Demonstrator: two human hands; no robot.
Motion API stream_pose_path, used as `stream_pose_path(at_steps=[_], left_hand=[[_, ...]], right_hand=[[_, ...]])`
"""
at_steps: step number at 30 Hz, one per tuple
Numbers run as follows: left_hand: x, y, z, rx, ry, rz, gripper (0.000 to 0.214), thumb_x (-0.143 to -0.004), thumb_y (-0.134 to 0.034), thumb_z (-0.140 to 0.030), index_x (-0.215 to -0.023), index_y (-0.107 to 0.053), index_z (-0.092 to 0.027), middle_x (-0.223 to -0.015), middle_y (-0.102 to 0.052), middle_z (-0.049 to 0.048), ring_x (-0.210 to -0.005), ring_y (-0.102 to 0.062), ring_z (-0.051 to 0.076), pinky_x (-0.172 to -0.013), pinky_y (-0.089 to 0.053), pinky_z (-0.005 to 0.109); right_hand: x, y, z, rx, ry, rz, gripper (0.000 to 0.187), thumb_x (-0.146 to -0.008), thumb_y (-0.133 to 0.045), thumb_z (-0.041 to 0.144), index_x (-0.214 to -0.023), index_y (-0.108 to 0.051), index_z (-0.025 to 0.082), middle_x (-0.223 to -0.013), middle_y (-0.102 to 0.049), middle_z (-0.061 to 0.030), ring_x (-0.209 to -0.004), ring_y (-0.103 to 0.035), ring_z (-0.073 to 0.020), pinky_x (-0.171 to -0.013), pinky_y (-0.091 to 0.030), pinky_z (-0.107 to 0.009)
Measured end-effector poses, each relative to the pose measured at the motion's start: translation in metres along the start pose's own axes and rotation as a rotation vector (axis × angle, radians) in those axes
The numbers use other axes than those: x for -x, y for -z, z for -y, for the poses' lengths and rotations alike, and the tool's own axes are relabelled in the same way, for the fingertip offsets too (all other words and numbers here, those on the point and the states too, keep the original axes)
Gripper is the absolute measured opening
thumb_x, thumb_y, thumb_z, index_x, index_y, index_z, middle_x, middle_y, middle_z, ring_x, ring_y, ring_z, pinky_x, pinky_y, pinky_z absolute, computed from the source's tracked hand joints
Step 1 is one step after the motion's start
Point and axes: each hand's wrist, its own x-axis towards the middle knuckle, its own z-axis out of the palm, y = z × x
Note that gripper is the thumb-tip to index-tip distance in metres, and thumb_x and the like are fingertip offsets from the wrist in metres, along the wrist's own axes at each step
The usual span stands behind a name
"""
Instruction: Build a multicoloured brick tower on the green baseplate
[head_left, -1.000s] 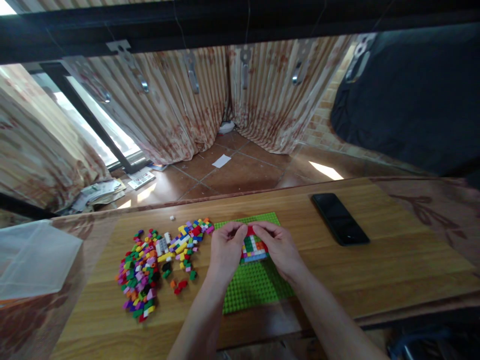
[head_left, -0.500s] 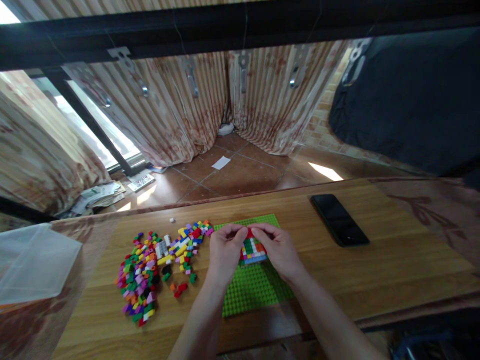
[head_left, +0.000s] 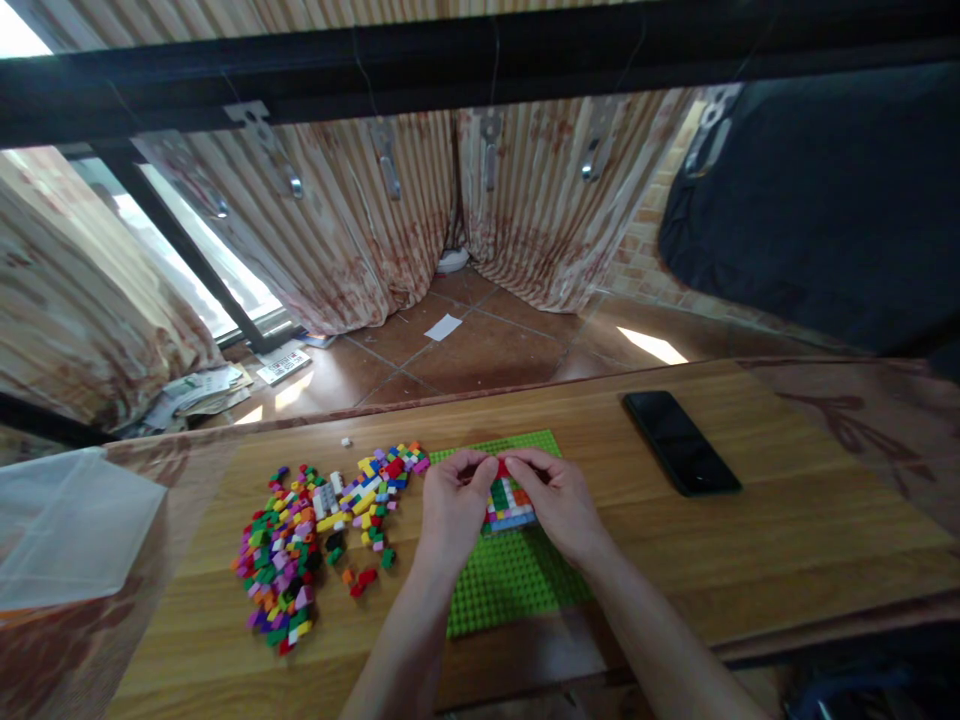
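Red brick pinched between both hands at the far edge of a small build

Nearest the wearer, the wooden surface [head_left: 765, 530] carries a green studded baseplate [head_left: 495, 595], its near part bare. Farther up it lies a multicoloured brick build [head_left: 514, 520], whose light-blue row faces the wearer and runs left to right, rising slightly toward the right.

The left hand [head_left: 455, 505] and the right hand [head_left: 559, 492] flank the build, each covering part of its side. Their thumbs and forefingers come together at a red brick [head_left: 502, 466] on its far edge. The fingers are nearly closed, with the red brick at their tips; how firmly they press cannot be told. Neither hand is clearly nearer: the brick sits between the two thumbs, and the rest of the build lies just wearer-side of the fingertips. The hands hide the red brick's ends, so its long axis cannot be read.

Well to the left spreads a loose brick pile [head_left: 281, 560]; a black smartphone [head_left: 680, 442] lies well to the right. Beyond, a white sheet [head_left: 443, 327] rests on the tiled floor [head_left: 495, 345] before striped curtains [head_left: 532, 220].
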Motion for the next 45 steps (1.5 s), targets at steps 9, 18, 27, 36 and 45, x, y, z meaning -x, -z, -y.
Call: stream_pose_path(at_steps=[9,18,27,36,45], left_hand=[[-0.0007,0.0006,0.0014,-0.018,-0.018,-0.012,0.014,-0.072,-0.067,-0.027,-0.071,-0.072,-0.014,-0.063,-0.067,0.0008,-0.059,-0.055,0.013,-0.057,-0.042,0.022],[-0.0009,0.0018,0.0025,-0.014,0.004,-0.006,0.015,-0.071,-0.068,-0.029,-0.072,-0.073,-0.015,-0.065,-0.068,0.0012,-0.059,-0.056,0.013,-0.058,-0.043,0.023],[-0.0012,0.0012,0.0005,-0.029,-0.002,-0.015,0.015,-0.071,-0.068,-0.029,-0.069,-0.072,-0.015,-0.063,-0.067,0.0008,-0.057,-0.054,0.012,-0.056,-0.042,0.022],[-0.0003,0.0030,-0.0036,-0.077,-0.014,0.016,0.015,-0.071,-0.068,-0.029,-0.071,-0.073,-0.015,-0.064,-0.069,0.0021,-0.057,-0.057,0.014,-0.055,-0.043,0.023],[0.0001,0.0018,-0.0058,-0.080,-0.010,0.008,0.013,-0.071,-0.067,-0.026,-0.069,-0.074,-0.015,-0.064,-0.069,0.0023,-0.057,-0.057,0.014,-0.056,-0.043,0.023]], right_hand=[[-0.0005,0.0003,-0.0002,-0.019,-0.012,0.007,0.020,-0.082,-0.063,0.034,-0.089,-0.076,0.021,-0.091,-0.075,-0.0050,-0.083,-0.067,-0.0194,-0.076,-0.051,-0.031],[-0.0004,-0.0013,-0.0010,-0.023,-0.017,-0.010,0.021,-0.082,-0.063,0.035,-0.091,-0.076,0.021,-0.089,-0.075,-0.0046,-0.083,-0.067,-0.0195,-0.077,-0.051,-0.031],[-0.0015,-0.0010,-0.0061,-0.027,-0.019,-0.008,0.022,-0.083,-0.063,0.036,-0.091,-0.076,0.020,-0.092,-0.076,-0.0056,-0.084,-0.067,-0.0200,-0.078,-0.051,-0.032],[-0.0013,0.0009,-0.0033,0.018,-0.003,0.018,0.024,-0.084,-0.061,0.038,-0.093,-0.076,0.021,-0.092,-0.075,-0.0056,-0.084,-0.067,-0.0206,-0.078,-0.051,-0.033],[-0.0011,-0.0002,0.0009,-0.052,-0.039,0.006,0.020,-0.080,-0.065,0.036,-0.086,-0.077,0.021,-0.087,-0.075,-0.0046,-0.080,-0.066,-0.0194,-0.075,-0.051,-0.031]])
